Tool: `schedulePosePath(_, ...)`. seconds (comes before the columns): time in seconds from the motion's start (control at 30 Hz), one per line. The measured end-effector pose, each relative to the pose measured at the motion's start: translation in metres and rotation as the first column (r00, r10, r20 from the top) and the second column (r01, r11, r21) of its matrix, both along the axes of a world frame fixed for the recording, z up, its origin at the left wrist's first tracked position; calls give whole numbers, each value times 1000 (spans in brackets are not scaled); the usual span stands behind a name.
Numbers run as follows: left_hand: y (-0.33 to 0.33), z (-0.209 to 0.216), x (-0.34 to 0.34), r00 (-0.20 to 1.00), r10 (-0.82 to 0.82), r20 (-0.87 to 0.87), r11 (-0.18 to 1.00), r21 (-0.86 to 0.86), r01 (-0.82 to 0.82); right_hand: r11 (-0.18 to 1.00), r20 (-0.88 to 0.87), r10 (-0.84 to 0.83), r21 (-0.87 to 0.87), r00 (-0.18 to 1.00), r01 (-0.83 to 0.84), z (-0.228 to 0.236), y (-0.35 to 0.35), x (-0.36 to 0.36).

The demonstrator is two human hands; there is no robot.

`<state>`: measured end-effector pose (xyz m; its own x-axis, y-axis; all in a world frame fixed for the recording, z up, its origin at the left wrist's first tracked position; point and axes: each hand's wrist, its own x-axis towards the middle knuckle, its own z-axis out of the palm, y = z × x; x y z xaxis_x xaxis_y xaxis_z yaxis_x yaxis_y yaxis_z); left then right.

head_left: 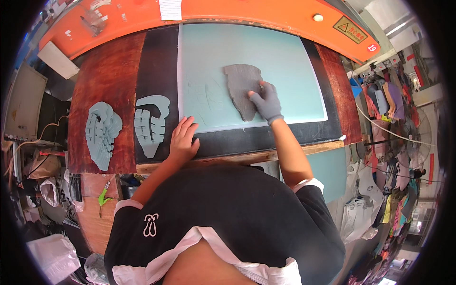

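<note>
My right hand (267, 101), in a grey fingerless glove, grips the right edge of a dark grey cutting die (241, 90) with a wavy outline. The die lies flat on a pale blue-green sheet (204, 57), its narrow end toward me. At the sheet's near left corner my left hand (184, 140) rests bare, fingers stretched out, holding nothing. Left of that hand, a cut blue-green piece (150, 127) with slots and a curved hook lies on the black board (209, 145). Farther left sits a stack of similar cut pieces (102, 135).
An orange machine beam (266, 13) spans the far side. The reddish-brown tabletop (105, 76) extends beside the black board, which has a wooden front edge (228, 160). A green-handled tool (104, 194) is at lower left. Many colourful pieces (387, 99) hang at right.
</note>
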<state>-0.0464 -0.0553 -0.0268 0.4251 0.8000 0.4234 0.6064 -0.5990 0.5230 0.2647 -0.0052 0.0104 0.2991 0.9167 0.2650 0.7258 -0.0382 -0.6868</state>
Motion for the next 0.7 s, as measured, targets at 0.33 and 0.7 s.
schedulePosePath(0.33, -28, -15, -21, 995, -90, 51, 984, -146, 97, 982, 336, 24, 168, 942, -85, -31, -163, 28)
schedulePosePath(0.7, -64, 3, 30, 999, -31, -43, 999, 32, 32, 909, 343, -43, 404, 938, -106, -44, -191, 73)
